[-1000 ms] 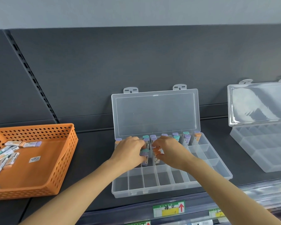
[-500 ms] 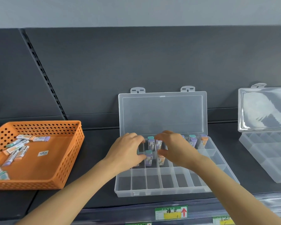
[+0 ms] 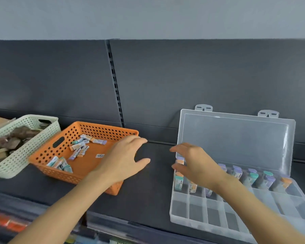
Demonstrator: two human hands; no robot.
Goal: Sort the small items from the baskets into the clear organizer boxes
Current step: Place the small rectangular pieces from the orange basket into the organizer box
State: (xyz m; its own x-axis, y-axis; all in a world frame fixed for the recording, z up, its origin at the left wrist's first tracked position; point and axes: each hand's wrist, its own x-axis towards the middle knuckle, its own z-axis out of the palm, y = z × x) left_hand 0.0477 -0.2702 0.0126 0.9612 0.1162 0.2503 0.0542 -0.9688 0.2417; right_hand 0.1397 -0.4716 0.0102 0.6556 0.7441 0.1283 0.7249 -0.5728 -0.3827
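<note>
The left hand [image 3: 123, 161] and right hand [image 3: 195, 164] have left the organizer [image 3: 197, 213], where a second ago they were seating tubes. Both are now empty with fingers spread. The right hovers over the organizer's left end, and the left is over the orange basket [image 3: 102, 128] to the organizer's left. Loose tubes [image 3: 79, 147] remain there, so another pick seems due. Standing tubes [image 3: 250, 178] fill the organizer's back rows. A pale basket [image 3: 25, 155] stands further left on the dark shelf [image 3: 151, 187]. Behind the organizer are a dark panel [image 3: 183, 76] and a grey wall [image 3: 148, 14].
</note>
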